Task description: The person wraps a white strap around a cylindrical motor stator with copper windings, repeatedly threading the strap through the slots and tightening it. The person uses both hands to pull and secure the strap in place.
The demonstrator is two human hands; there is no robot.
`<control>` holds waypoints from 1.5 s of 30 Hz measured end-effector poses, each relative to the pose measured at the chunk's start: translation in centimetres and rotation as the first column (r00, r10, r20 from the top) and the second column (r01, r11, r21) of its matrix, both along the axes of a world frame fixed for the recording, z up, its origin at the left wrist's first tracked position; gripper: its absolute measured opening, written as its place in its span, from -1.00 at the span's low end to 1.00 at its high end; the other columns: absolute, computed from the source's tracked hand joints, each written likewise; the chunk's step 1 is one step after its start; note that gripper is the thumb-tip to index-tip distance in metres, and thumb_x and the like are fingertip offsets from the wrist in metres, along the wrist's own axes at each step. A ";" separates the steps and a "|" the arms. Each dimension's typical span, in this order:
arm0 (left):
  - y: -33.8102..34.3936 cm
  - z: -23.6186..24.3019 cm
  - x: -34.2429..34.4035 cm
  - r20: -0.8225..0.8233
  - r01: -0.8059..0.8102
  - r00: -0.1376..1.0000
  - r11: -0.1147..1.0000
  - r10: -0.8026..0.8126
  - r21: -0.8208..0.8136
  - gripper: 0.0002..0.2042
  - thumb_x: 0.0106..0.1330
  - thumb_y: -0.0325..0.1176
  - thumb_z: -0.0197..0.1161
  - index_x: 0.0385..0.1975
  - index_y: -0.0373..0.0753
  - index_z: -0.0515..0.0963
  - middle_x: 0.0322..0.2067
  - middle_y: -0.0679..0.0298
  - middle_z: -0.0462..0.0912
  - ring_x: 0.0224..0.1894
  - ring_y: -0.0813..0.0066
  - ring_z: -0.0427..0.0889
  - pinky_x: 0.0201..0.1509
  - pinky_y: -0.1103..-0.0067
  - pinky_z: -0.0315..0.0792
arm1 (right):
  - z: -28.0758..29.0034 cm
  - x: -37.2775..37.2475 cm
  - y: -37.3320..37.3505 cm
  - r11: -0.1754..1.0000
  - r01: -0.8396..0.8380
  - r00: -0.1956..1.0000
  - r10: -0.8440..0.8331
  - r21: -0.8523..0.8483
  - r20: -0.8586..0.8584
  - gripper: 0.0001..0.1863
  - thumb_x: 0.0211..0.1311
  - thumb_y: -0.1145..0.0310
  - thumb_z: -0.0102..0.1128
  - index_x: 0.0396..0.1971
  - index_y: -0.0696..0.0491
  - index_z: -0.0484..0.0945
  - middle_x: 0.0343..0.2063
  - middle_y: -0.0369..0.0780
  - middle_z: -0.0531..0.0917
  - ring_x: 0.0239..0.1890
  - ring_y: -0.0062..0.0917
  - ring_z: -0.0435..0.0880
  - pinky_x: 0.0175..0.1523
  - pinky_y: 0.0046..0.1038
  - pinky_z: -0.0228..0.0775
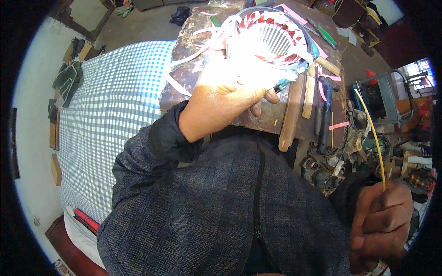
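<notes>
A motor stator (276, 43) lies on the worn workbench at the top centre, with red copper windings and white lacing around its slotted metal bore. At its near left side is my left hand (230, 94), fingers curled in. Strong glare washes out much of that hand, and whatever its fingers hold is hidden. White tape or lead ends (191, 57) trail left from the stator. Far to the lower right, my right hand (384, 218) is closed in a fist around a thin yellow tube (375, 135), which rises from it in a long curve toward the bench.
On the bench's (258, 122) right part lie a flat wooden stick (292, 117), a wooden handle (309, 96), a black-handled hammer (326, 110), a green-handled tool (327, 37) and pink paper strips (340, 125). A checked cloth (119, 110) covers a surface at left. Metal parts (322, 172) crowd the lower right.
</notes>
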State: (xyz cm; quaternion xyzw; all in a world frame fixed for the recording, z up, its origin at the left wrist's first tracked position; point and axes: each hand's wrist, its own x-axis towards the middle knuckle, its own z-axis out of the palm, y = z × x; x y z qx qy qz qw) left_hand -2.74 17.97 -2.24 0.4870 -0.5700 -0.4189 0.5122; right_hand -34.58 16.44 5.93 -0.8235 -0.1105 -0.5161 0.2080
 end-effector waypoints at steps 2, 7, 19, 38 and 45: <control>0.0 0.0 0.0 0.007 -0.007 1.000 1.000 0.007 0.003 -0.80 0.45 -0.40 0.24 -0.24 -0.35 0.78 -0.55 0.29 0.74 -0.55 0.63 0.67 -0.44 0.69 0.53 | 0.3 0.0 -0.2 1.000 -0.020 1.000 0.020 0.003 -0.022 -0.76 0.20 0.10 0.41 -0.48 -0.18 0.53 -0.56 -0.61 0.60 -0.73 -0.87 0.30 -0.59 -0.63 -0.05; 0.0 0.3 0.0 0.040 -0.009 0.999 0.999 0.010 -0.030 -0.80 0.44 -0.41 0.24 -0.28 -0.34 0.79 -0.55 0.29 0.74 -0.55 0.64 0.68 -0.47 0.70 0.52 | 0.8 0.3 -0.5 0.998 -0.056 0.994 0.058 0.026 -0.090 -0.77 0.19 0.11 0.43 -0.48 -0.17 0.55 -0.56 -0.60 0.61 -0.73 -0.87 0.32 -0.59 -0.63 -0.04; 0.0 0.2 0.0 -0.053 -0.029 0.998 0.998 0.032 0.053 -0.80 0.46 -0.40 0.25 -0.26 -0.35 0.78 -0.54 0.30 0.74 -0.53 0.63 0.68 -0.42 0.67 0.56 | 1.3 0.5 -1.1 0.992 -0.118 0.977 0.124 0.044 -0.173 -0.77 0.19 0.11 0.47 -0.48 -0.15 0.60 -0.56 -0.58 0.63 -0.74 -0.87 0.36 -0.59 -0.64 -0.03; -0.3 -1.0 0.4 -0.065 -0.003 0.998 0.995 -0.003 -0.100 -0.82 0.44 -0.42 0.24 -0.28 -0.31 0.78 -0.55 0.33 0.72 -0.52 0.62 0.65 -0.38 0.68 0.51 | 3.0 2.0 -1.9 0.983 -0.153 0.914 0.181 0.104 -0.364 -0.77 0.20 0.13 0.52 -0.29 -0.10 0.68 -0.49 -0.52 0.69 -0.70 -0.84 0.46 -0.56 -0.65 0.03; -0.5 -1.0 1.4 0.419 0.034 0.897 0.922 0.142 -0.385 -0.82 0.27 -0.40 0.24 -0.18 -0.10 0.70 -0.48 0.46 0.70 -0.40 0.53 0.68 -0.16 0.52 0.46 | 2.1 7.1 -3.6 0.778 0.512 0.705 -0.138 0.364 -0.696 -0.60 0.44 0.11 0.04 -0.01 0.12 0.63 -0.40 -0.26 0.62 -0.40 -0.58 0.56 -0.32 -0.53 0.29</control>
